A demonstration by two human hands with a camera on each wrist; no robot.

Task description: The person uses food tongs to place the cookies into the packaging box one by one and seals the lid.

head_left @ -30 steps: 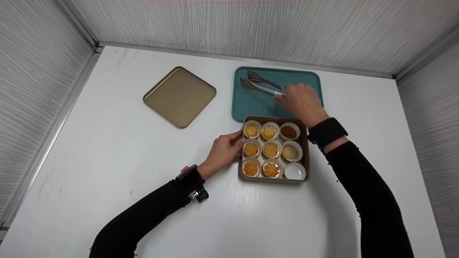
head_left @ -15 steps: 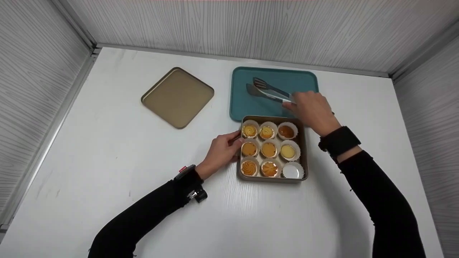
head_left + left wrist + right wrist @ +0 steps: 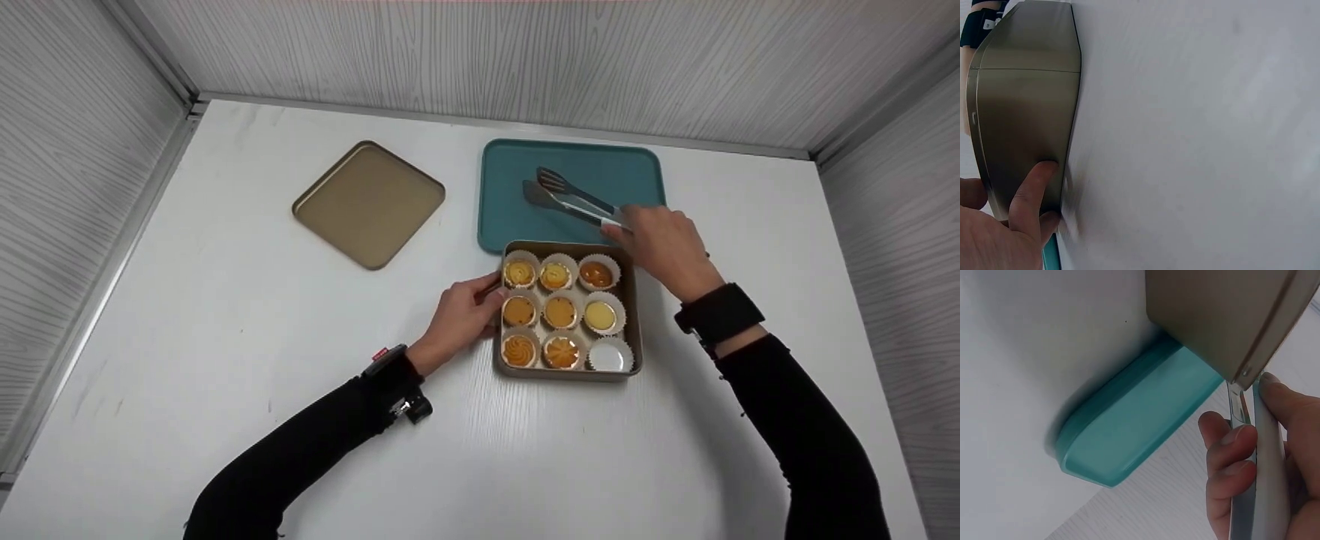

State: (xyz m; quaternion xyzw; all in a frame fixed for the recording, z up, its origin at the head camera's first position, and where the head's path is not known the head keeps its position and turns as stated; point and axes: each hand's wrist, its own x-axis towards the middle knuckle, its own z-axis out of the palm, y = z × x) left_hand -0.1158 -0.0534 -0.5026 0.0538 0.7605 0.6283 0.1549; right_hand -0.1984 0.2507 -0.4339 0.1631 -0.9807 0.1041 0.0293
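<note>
A square gold-coloured tin (image 3: 568, 374) holds rows of small tarts (image 3: 561, 313) in white paper cups; the cup (image 3: 610, 356) at the near right shows only white inside. My left hand (image 3: 459, 319) holds the tin's left side, and in the left wrist view its fingers (image 3: 1030, 194) press the outer wall near a corner. With my right hand (image 3: 667, 244) I grip the tongs (image 3: 577, 206) by their handles. Their dark slotted heads stand apart, over the teal tray and pointing to the far left. In the right wrist view the tin's corner hides the tongs' front part.
The teal tray (image 3: 499, 202) lies behind the tin, whose far edge overlaps it in the head view. To the left, a flat square gold-coloured lid (image 3: 367, 206) rests on the white table (image 3: 247, 300). Grey wood-grain panels (image 3: 480, 60) border the back and both sides.
My right hand and the tongs have moved right and nearer to me over the teal tray, and the tongs' heads have drawn back from the tray's left side. The left hand keeps its place on the tin.
</note>
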